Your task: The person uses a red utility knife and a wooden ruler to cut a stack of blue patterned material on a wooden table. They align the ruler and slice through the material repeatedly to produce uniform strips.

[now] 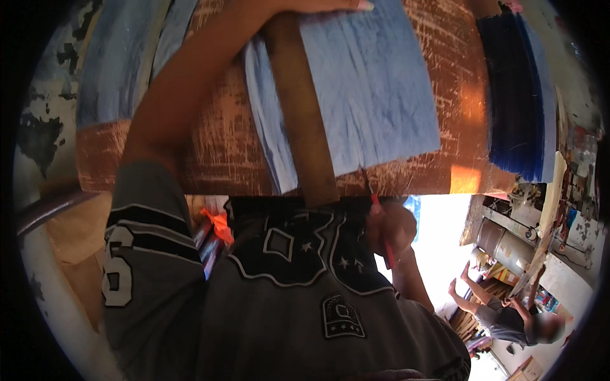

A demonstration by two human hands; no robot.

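Observation:
A pale blue, streaked sheet (372,89) lies on a worn brown board. Across its left part runs a flat brown strip (298,108), its near end jutting past the sheet's edge. My left hand (318,5) rests stretched out over the far end of the strip and sheet, partly cut off by the upper edge of the view. At the board's near edge my right hand (393,227) is closed around a slim red-handled tool (375,202). The tool's thin dark tip meets the near edge of the sheet, right of the strip; its exact kind is unclear.
The scratched brown board (460,108) spans the space before me. Blue streaked sheets (117,63) lie at its left, and a dark blue stack (518,95) at its right. Farther right, a person (508,314) sits near a metal cylinder (505,246).

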